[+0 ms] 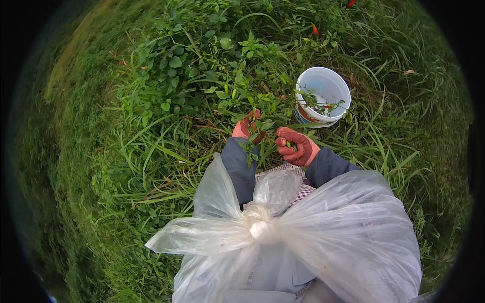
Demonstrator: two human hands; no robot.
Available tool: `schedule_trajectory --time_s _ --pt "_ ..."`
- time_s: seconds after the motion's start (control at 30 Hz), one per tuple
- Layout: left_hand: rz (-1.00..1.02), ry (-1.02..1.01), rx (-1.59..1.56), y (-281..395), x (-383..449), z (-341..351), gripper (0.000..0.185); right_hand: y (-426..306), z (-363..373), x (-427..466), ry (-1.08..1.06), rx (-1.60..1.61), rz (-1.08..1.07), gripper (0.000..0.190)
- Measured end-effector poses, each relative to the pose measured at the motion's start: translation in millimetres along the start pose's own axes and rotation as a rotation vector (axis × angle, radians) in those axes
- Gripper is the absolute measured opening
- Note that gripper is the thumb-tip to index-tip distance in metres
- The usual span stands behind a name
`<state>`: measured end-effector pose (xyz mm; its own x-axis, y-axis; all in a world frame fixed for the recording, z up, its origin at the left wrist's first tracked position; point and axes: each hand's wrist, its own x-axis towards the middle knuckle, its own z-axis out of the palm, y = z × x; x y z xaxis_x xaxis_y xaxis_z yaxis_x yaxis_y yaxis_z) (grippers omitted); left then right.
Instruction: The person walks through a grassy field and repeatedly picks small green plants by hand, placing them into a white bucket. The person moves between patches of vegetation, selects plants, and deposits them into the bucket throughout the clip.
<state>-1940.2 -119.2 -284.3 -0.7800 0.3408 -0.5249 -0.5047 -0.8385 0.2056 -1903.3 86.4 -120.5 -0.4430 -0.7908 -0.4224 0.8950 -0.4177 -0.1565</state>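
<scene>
My left hand (pixel 248 125), in a reddish-orange coated glove, is among the leaves of a chili pepper plant (pixel 265 101); foliage partly covers its fingers, so its grasp cannot be made out. To its right, my right hand (pixel 295 147), gloved alike, is curled around small green chili peppers (pixel 291 145). Green chilies (pixel 233 93) hang on the plant just beyond my left hand. Past my right hand stands a white plastic bucket (pixel 329 81), tilted slightly, with some green sprigs and red chilies inside and across its near rim.
Tall grass (pixel 151 151) and broad-leaved weeds (pixel 176 62) surround the plants. A red chili (pixel 314 29) shows beyond the bucket. Knotted clear plastic sheeting (pixel 341 219) covers my front, over a checked cloth (pixel 303 191).
</scene>
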Motion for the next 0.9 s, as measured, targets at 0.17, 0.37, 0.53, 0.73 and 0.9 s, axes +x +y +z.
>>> schedule_trajectory --time_s 0.17,0.37,0.53,0.73,0.9 --pt "0.058 0.082 0.1 -1 -28 21 0.035 5 -6 7 0.521 -0.571 -0.442 0.029" --pt "0.069 0.066 0.08 -6 -37 39 0.033 -9 9 24 0.703 -0.71 -0.557 0.041" --pt "0.016 0.07 0.355 -6 -31 35 0.035 -17 -2 31 0.608 -0.649 -0.469 0.028" --pt "0.038 0.114 0.256 -15 -28 13 0.035 -18 -5 25 -0.301 0.121 -0.26 0.015" --pt "0.067 0.152 0.374 -13 -34 -10 0.032 -44 -18 21 -0.058 0.247 -0.267 0.01"
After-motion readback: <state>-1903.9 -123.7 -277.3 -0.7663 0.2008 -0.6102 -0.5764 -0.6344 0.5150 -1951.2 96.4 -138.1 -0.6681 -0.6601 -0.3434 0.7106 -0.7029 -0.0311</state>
